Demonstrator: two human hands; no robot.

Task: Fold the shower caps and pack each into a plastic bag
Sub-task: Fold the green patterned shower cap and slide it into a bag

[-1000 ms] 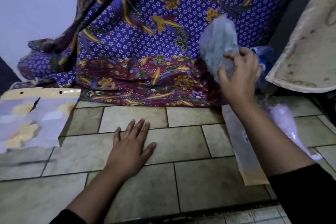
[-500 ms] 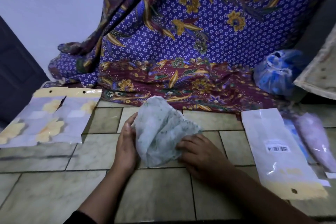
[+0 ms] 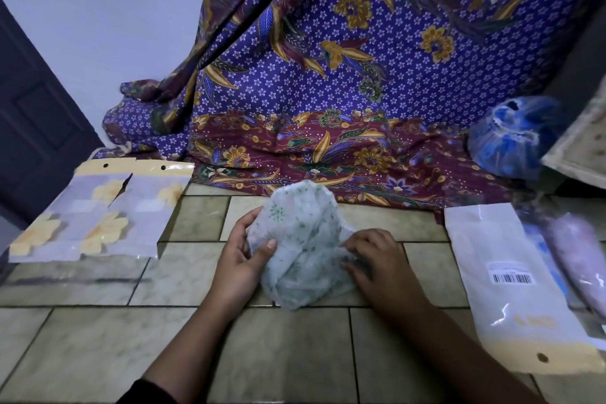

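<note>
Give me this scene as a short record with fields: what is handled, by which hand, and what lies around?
Item: shower cap, white with green print, crumpled, not yet folded
Left hand: holds the cap's left edge
Right hand: holds its right edge
Surface: tiled floor
To the right: flat plastic bag with barcode label
To the left: packs with yellow flowers
Behind: purple batik cloth

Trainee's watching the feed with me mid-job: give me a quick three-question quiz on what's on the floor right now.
1. How many hands grip the shower cap?
2. True or false: the shower cap is already inside a bag.
3. The barcoded plastic bag lies: A) at the person's left, B) at the person's right, C) under the cap.
Key: 1 two, left hand and right hand; 2 false; 3 B.
</note>
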